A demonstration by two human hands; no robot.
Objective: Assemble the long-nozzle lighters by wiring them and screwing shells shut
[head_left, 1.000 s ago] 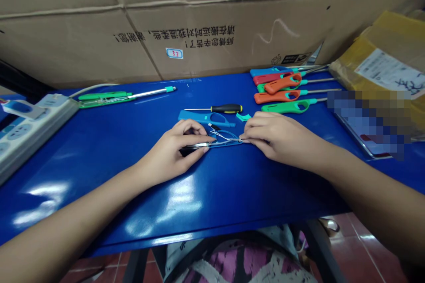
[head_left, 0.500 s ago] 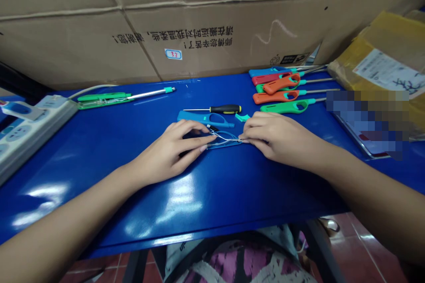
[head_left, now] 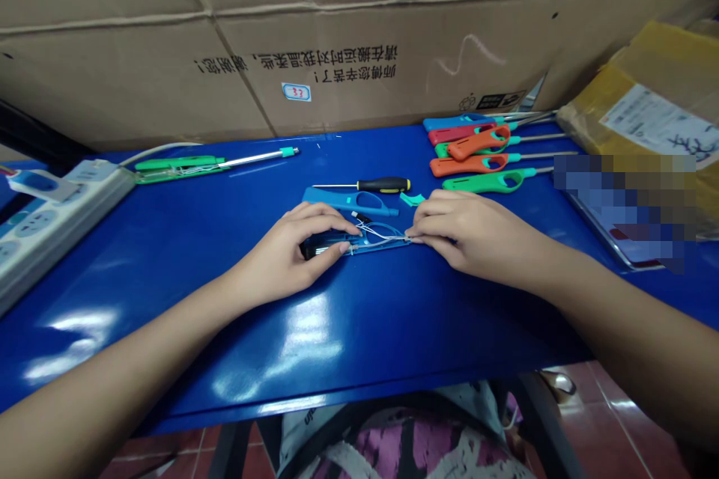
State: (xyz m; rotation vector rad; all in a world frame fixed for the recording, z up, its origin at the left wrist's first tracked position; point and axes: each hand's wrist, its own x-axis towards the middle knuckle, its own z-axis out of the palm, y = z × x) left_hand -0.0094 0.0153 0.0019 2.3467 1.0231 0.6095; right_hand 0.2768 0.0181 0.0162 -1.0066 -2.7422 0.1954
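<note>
Holding one opened blue casing [head_left: 383, 246]: two hands [head_left: 289, 251] [head_left: 466, 228]

Head-worn view, facing forward and down over a blue tabletop [head_left: 393, 329].
It looks from above the wearer's lap [head_left: 404, 449], at the bottom edge, to a cardboard box [head_left: 348, 26] across the back, near enough that the left hand [head_left: 289, 247] and right hand [head_left: 463, 228] fall mid-frame, with both forearms [head_left: 151, 344] cut off low at the sides.
</note>
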